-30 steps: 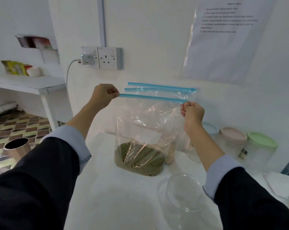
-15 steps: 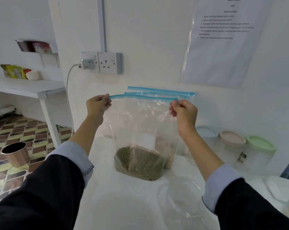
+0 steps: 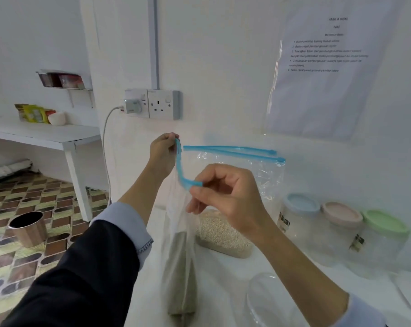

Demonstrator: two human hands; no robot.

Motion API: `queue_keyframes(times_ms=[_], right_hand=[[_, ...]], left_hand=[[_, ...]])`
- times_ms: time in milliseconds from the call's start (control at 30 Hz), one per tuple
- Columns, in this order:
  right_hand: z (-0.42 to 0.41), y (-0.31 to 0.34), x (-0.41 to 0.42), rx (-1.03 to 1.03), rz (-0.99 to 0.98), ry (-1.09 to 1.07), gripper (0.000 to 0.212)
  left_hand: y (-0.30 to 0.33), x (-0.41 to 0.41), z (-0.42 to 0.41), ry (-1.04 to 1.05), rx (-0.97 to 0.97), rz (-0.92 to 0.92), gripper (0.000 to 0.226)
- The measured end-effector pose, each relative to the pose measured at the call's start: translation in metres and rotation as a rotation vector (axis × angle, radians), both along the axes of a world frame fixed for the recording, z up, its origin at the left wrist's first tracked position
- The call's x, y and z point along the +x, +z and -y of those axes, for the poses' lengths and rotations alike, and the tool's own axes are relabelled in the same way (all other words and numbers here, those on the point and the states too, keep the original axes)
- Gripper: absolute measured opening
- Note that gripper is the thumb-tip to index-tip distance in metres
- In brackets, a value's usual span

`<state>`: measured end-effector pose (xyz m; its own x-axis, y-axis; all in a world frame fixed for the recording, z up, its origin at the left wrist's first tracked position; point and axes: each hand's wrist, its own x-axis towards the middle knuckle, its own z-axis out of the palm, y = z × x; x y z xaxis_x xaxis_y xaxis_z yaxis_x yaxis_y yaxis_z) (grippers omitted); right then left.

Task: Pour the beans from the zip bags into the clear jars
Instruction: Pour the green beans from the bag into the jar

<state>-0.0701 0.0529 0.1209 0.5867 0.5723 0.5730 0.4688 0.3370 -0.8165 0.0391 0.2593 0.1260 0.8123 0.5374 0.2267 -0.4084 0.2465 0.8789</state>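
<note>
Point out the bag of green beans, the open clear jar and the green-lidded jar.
Bag of green beans (image 3: 181,274), head view, on the bean-filled lower part.
Open clear jar (image 3: 268,300), head view, on its rim.
Green-lidded jar (image 3: 383,224), head view, on the lid.

Left hand (image 3: 163,154) and right hand (image 3: 225,199) pinching green-bean zip bag (image 3: 179,267) strip, edge-on

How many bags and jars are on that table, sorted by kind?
Zip bags: 2, the green-bean bag held up by both hands, and the pale-bean bag behind it.
Lidded jars: 3, with a blue lid, a pink lid and a green lid.
Open clear jars: 1.
Total: 6
</note>
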Motion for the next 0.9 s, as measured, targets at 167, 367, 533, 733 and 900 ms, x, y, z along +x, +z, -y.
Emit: queue_keyframes(times_ms=[167, 367, 533, 733, 900], right_hand=[[0.001, 0.006, 0.016, -0.220, -0.074, 0.188, 0.032], [-0.043, 0.016, 0.057, -0.455, -0.286, -0.318, 0.048], [-0.057, 0.012, 0.058, -0.572, -0.273, -0.331, 0.017], [-0.049, 0.008, 0.062, -0.478, -0.369, -0.216, 0.024], [-0.048, 0.008, 0.063, -0.407, -0.509, -0.084, 0.012]], left_hand=[[-0.006, -0.008, 0.002, -0.123, 0.022, -0.002, 0.030], [0.002, -0.021, 0.012, -0.139, 0.132, 0.000, 0.026], [-0.007, -0.033, 0.018, 0.117, 0.481, -0.208, 0.032], [0.001, -0.087, 0.024, 0.035, 0.537, -0.416, 0.042], [0.000, -0.106, 0.034, -0.134, 0.437, -0.390, 0.051]])
